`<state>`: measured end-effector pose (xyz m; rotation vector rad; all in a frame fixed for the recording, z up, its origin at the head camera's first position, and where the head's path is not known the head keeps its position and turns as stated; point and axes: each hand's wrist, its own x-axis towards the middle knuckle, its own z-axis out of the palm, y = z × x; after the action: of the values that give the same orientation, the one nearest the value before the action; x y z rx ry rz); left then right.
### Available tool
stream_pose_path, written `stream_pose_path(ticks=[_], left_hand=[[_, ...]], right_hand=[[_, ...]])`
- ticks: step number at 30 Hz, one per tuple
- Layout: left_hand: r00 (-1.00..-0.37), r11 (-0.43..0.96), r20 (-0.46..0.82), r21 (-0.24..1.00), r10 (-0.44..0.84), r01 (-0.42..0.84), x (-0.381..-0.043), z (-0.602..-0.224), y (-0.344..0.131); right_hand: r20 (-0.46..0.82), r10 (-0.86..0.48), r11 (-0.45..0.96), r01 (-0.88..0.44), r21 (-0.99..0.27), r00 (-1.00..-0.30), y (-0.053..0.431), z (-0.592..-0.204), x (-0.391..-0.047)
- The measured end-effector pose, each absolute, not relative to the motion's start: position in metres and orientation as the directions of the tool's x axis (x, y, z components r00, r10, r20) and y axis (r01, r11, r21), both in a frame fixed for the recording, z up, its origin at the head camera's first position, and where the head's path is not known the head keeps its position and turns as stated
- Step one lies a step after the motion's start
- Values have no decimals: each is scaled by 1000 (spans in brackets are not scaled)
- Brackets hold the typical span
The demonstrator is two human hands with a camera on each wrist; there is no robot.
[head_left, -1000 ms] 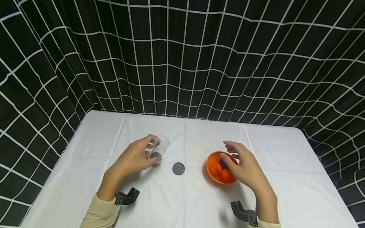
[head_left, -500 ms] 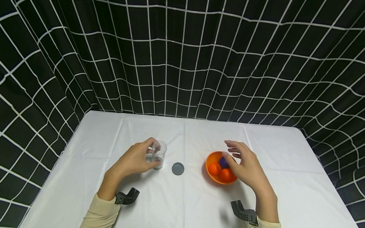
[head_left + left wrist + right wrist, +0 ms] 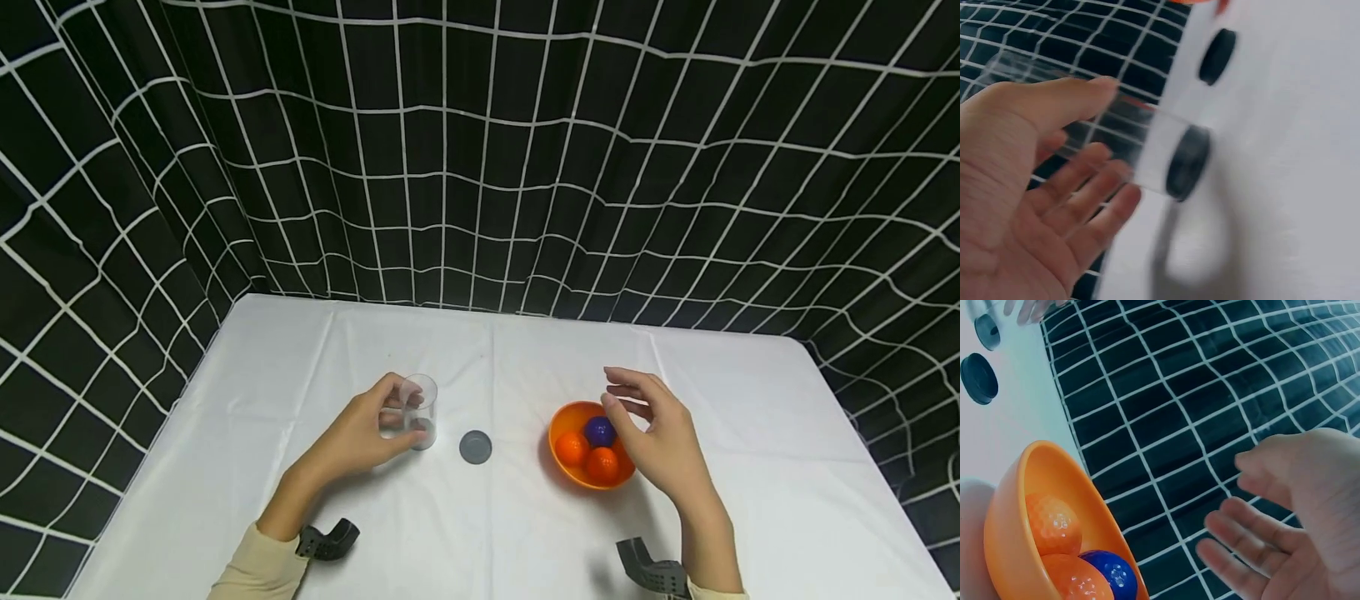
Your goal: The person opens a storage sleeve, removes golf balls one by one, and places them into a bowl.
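My left hand (image 3: 375, 425) holds a clear plastic cylinder (image 3: 420, 408), thumb on the near side and fingers round the far side. The cylinder stands upright, with an open top and a dark grey base (image 3: 1189, 164) close over its shadow on the cloth. To its right lies a round dark grey lid (image 3: 476, 447). My right hand (image 3: 660, 433) hovers at the right side of an orange bowl (image 3: 561, 417), fingers relaxed and holding nothing. Inside the bowl are two orange golf balls (image 3: 1054, 524) and a blue one (image 3: 1113, 575).
A white cloth (image 3: 525, 533) with fold creases covers the table. Behind the far edge and along both sides hangs a black curtain (image 3: 495, 167) with a white grid. Each wrist carries a dark bracket (image 3: 327, 540).
The clear cylinder has gone from tilted to upright and moved lower and nearer in my left hand. My right hand has shifted slightly right, showing more of the blue ball.
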<state>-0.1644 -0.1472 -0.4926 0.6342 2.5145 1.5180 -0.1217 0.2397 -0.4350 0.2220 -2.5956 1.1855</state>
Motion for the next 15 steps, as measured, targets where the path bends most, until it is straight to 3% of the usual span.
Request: stream_pose_path(ticks=[6, 15], left_hand=[[-904, 317, 136, 907, 406, 279, -160, -504, -149], [-899, 699, 140, 584, 414, 413, -141, -503, -174]], right_hand=[[319, 22, 591, -245, -769, -948, 249, -434, -120], [424, -14, 729, -299, -616, -906, 268, -453, -120]])
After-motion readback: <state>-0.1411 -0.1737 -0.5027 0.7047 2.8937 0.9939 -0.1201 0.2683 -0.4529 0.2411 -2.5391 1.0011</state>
